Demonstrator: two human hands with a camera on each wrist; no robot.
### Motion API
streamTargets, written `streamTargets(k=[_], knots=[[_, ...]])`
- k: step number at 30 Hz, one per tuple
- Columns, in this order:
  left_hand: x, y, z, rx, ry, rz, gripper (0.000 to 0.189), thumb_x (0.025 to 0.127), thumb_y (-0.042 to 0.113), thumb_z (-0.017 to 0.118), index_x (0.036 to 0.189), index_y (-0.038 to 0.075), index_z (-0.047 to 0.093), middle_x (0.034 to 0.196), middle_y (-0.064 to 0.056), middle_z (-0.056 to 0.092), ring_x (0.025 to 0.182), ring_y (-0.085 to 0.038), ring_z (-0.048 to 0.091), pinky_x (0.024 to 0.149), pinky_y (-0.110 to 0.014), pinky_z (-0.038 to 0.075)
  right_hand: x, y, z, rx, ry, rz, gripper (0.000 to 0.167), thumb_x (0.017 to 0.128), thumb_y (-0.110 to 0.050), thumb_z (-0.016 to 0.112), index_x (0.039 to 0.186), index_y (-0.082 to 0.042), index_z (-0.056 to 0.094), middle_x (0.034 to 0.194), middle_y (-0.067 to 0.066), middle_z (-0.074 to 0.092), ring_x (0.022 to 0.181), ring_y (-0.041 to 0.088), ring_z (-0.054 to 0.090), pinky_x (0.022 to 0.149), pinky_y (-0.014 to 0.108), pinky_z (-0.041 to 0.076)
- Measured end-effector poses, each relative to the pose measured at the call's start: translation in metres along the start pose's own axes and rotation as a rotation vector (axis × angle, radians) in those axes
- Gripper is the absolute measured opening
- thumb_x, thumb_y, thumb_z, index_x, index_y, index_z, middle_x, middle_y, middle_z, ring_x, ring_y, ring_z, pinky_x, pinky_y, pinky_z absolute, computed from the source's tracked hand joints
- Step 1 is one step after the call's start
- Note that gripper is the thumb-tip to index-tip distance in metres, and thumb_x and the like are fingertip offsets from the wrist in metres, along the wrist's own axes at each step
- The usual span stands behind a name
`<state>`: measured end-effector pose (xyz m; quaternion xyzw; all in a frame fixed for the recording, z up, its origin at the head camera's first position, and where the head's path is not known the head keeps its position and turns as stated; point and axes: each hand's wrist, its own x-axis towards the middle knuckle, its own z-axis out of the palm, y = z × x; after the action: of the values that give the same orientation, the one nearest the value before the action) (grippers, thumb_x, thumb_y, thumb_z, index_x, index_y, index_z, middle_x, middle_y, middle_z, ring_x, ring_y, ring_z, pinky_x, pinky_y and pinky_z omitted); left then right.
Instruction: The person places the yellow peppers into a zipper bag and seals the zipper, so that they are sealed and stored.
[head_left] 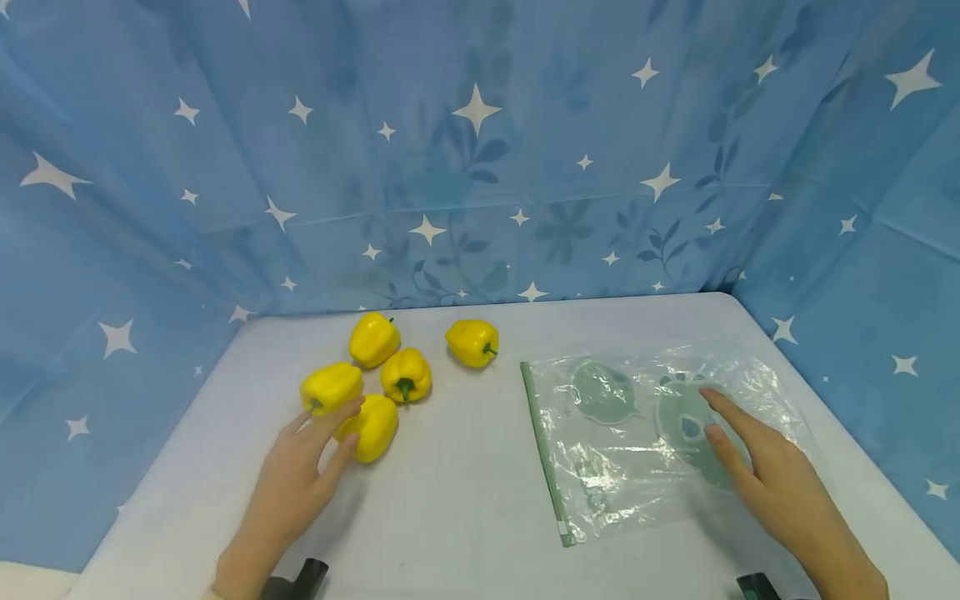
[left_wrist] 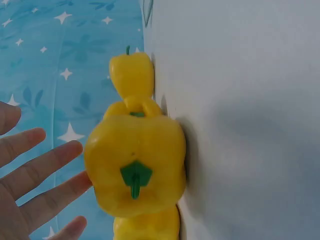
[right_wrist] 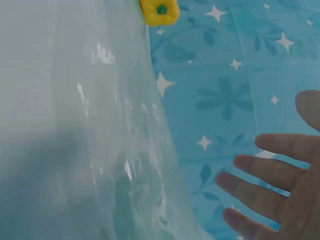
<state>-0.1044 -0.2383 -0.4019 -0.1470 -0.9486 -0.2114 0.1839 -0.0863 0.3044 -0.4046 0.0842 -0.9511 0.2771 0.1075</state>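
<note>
Several yellow bell peppers with green stems lie on the left half of the white table. My left hand (head_left: 296,475) hovers over the nearest yellow bell pepper (head_left: 378,429), its fingers spread. In the left wrist view a bell pepper (left_wrist: 135,170) faces the camera stem first, just beside those fingertips. On the right lies a clear plastic zip bag (head_left: 600,467) with a green slider edge and pale green printed shapes. My right hand (head_left: 783,483) is over the bag's right part, fingers extended and holding nothing. The right wrist view shows the bag (right_wrist: 125,165) left of the spread fingers.
The white table (head_left: 465,500) backs onto a blue curtain (head_left: 480,167) with white stars and leaf prints, which also hangs along both sides. One bell pepper (head_left: 472,342) lies apart from the cluster, toward the table's middle. Dark wrist-mount parts show at the bottom edge.
</note>
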Motion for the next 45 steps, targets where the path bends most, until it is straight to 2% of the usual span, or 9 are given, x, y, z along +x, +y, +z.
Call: streamTargets(k=[4,12,17,21,23,27,34,40,45], knots=[[0.002,0.009,0.003,-0.073,-0.002,-0.015,0.044,0.103,0.019,0.067,0.146,0.02,0.06,0.14,-0.001,0.07,0.128,-0.034,0.064,0.107,-0.061,0.046,0.004,-0.02,0.012,0.01,0.014,-0.014,0.053,0.11,-0.031,0.052,0.162,-0.033,0.038,0.155,0.022,0.054,0.131,0.057,0.053,0.095,0.072,0.044],[0.007,0.021,0.011,-0.12,0.015,0.034,0.042,0.101,0.017,0.069,0.143,0.019,0.063,0.136,0.004,0.071,0.128,-0.023,0.064,0.106,-0.048,0.051,0.007,-0.046,0.033,0.066,0.027,-0.055,0.049,0.109,-0.031,0.056,0.157,-0.031,0.047,0.151,0.017,0.059,0.135,0.049,0.056,0.101,0.069,0.045],[0.01,0.032,0.024,-0.151,0.009,0.08,0.039,0.101,0.019,0.07,0.14,0.021,0.065,0.135,0.01,0.069,0.127,-0.015,0.064,0.108,-0.04,0.051,0.011,-0.059,0.047,0.093,0.047,-0.081,0.046,0.108,-0.029,0.057,0.154,-0.025,0.052,0.147,0.015,0.063,0.131,0.045,0.061,0.101,0.067,0.047],[0.013,0.041,0.037,-0.172,0.02,0.135,0.039,0.099,0.018,0.072,0.137,0.022,0.067,0.134,0.012,0.07,0.123,-0.012,0.066,0.103,-0.038,0.056,0.016,-0.069,0.062,0.087,0.054,-0.116,0.042,0.108,-0.029,0.059,0.149,-0.019,0.058,0.145,0.011,0.065,0.132,0.04,0.062,0.104,0.062,0.049],[0.016,0.047,0.042,-0.2,0.006,0.136,0.038,0.099,0.018,0.072,0.136,0.024,0.067,0.134,0.013,0.07,0.12,-0.01,0.066,0.101,-0.036,0.057,0.018,-0.074,0.068,0.084,0.048,-0.128,0.041,0.107,-0.03,0.059,0.147,-0.017,0.059,0.145,0.01,0.065,0.134,0.039,0.06,0.105,0.061,0.049],[0.021,0.056,0.052,-0.293,-0.013,0.091,0.037,0.1,0.017,0.07,0.136,0.026,0.067,0.13,0.015,0.07,0.113,-0.009,0.066,0.097,-0.034,0.057,0.02,-0.083,0.077,0.105,0.052,-0.121,0.04,0.107,-0.029,0.061,0.143,-0.014,0.061,0.144,0.009,0.066,0.135,0.037,0.059,0.107,0.06,0.049],[0.031,0.07,0.071,-0.493,-0.058,-0.021,0.034,0.1,0.012,0.069,0.133,0.021,0.067,0.121,0.009,0.074,0.106,-0.011,0.069,0.093,-0.04,0.058,0.028,-0.101,0.086,0.167,0.052,-0.107,0.035,0.102,-0.016,0.066,0.137,-0.011,0.065,0.14,0.011,0.068,0.133,0.039,0.061,0.106,0.061,0.051],[0.038,0.082,0.09,-0.624,-0.093,-0.096,0.034,0.099,0.009,0.069,0.132,0.02,0.068,0.118,0.005,0.076,0.104,-0.013,0.069,0.093,-0.039,0.058,0.034,-0.108,0.095,0.162,0.058,-0.135,0.038,0.094,-0.008,0.074,0.132,-0.006,0.068,0.132,0.013,0.071,0.12,0.038,0.067,0.098,0.057,0.056],[0.045,0.091,0.11,-0.734,-0.14,-0.15,0.033,0.101,0.01,0.067,0.133,0.018,0.066,0.119,0.001,0.076,0.105,-0.016,0.068,0.094,-0.032,0.055,0.033,-0.107,0.103,0.199,-0.002,-0.127,0.047,0.09,-0.009,0.079,0.135,-0.005,0.065,0.132,0.013,0.069,0.111,0.034,0.066,0.089,0.051,0.056]])
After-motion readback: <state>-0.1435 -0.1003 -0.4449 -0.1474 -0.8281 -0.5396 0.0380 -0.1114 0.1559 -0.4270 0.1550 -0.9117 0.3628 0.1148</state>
